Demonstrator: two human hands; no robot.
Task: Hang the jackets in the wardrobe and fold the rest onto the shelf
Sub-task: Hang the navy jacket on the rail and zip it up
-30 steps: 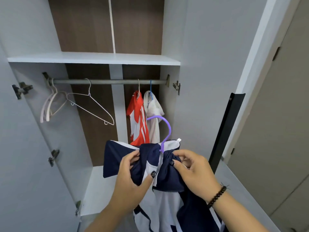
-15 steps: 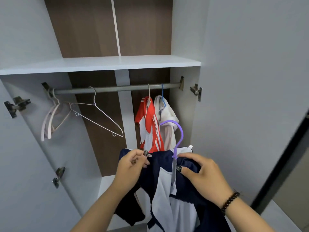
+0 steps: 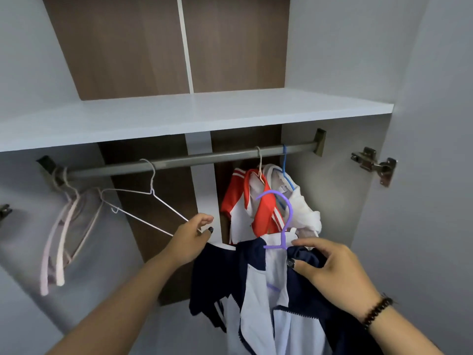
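Head view: right hand (image 3: 330, 272) is gripping the navy-and-white jacket (image 3: 258, 298) at its collar, just below the purple hanger (image 3: 280, 221) hook, which is sticking up above the fingers. Jacket is hanging down between both hands, below the rail (image 3: 194, 158). Left hand (image 3: 190, 238) is pinching the jacket's left shoulder, fingers closed on fabric, touching the white wire hanger (image 3: 143, 201). Red-and-white jacket (image 3: 245, 211) is hanging on the rail just beyond the right hand. Shelf (image 3: 179, 114) is sitting above both hands.

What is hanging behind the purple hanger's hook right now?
Behind the purple hanger a red-and-white jacket and a white garment hang on the rail. Their lower parts are covered by the navy jacket.
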